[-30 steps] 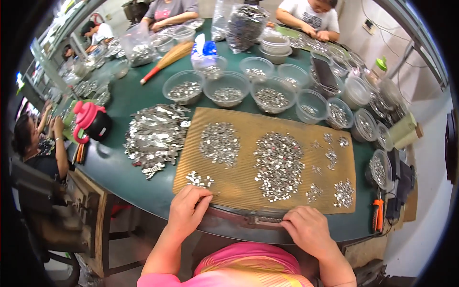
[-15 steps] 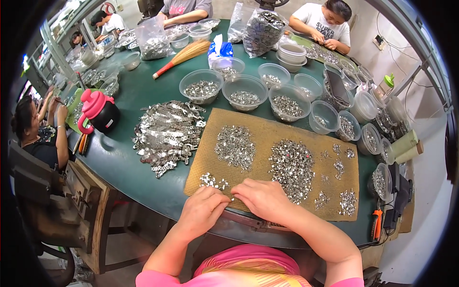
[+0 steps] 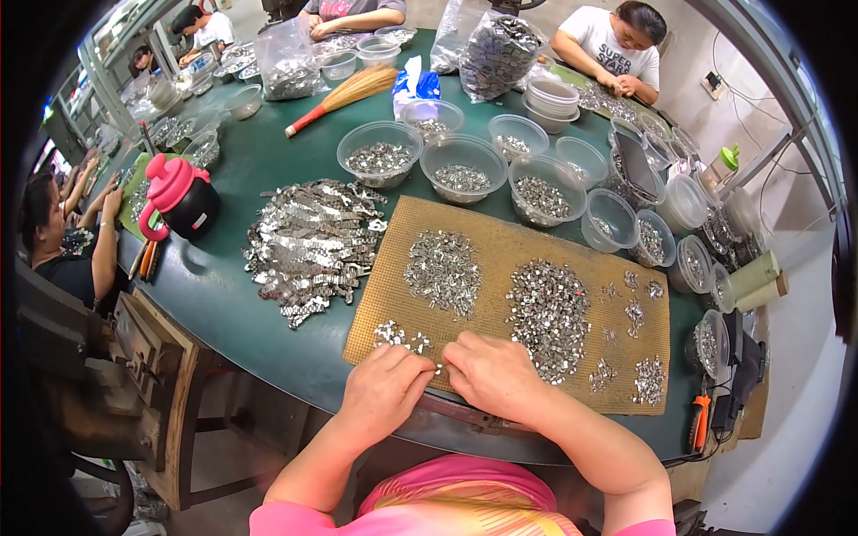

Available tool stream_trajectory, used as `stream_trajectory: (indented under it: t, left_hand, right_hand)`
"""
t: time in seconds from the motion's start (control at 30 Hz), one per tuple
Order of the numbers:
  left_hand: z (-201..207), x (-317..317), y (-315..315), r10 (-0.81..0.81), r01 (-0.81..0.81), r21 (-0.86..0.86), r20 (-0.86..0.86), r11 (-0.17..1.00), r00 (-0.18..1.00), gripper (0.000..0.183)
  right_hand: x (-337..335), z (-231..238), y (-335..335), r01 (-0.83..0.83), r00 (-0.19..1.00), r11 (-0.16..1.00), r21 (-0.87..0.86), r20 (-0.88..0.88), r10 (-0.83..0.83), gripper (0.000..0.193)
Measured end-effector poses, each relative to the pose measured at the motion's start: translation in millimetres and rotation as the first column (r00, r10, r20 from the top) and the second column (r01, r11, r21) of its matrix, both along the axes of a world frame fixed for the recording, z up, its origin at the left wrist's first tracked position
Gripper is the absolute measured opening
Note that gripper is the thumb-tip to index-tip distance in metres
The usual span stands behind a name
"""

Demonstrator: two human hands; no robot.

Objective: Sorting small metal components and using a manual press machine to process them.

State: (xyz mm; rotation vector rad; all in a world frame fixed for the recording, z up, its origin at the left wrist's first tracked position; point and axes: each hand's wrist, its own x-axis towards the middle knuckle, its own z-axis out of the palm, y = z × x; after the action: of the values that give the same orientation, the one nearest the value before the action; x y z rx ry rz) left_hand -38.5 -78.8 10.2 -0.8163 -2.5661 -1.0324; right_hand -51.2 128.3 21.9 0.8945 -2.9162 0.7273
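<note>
— Silver bits (image 3: 400, 338) lie on the near left corner of your tan mat (image 3: 572, 259), right at your fingertips.

— And my hands?

— Your left hand (image 3: 386, 386) and right hand (image 3: 490, 375) sit knuckle to knuckle, fingers curled; possibly pinching a piece, I can't tell.

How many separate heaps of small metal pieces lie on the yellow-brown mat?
3 main heaps: a small one by the hands, one left of centre, the largest in the middle. Scattered little clusters lie at right; the hands may hide more.
</note>
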Motion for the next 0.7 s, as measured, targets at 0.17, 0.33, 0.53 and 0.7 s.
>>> stream_trajectory:
  t: [0.17,0.33,0.53,0.7]
  left_hand:
    - [0.0,0.2,8.8,0.004,-0.007,-0.07,-0.049,0.998,0.999,0.014]
    - [0.2,-0.3,12.3,0.044,-0.055,-0.133,-0.081,0.99,0.996,0.015]
    - [7.6,-2.4,-2.0,-0.034,0.036,-0.046,0.042,0.998,0.999,0.01]
    - [5.6,-3.4,-11.8,-0.054,0.047,0.052,0.136,0.998,0.989,0.01]
  right_hand:
    - [-1.1,1.7,9.5,0.014,0.995,0.998,-0.067,0.098,-0.008,0.011]
    - [1.0,1.6,10.2,-0.003,0.998,0.994,-0.112,0.058,0.01,0.012]
    - [0.6,-1.9,-0.4,-0.028,0.998,0.998,-0.059,-0.059,0.024,0.012]
    - [3.7,-3.9,-7.9,0.021,0.997,1.0,-0.02,-0.079,-0.023,0.009]
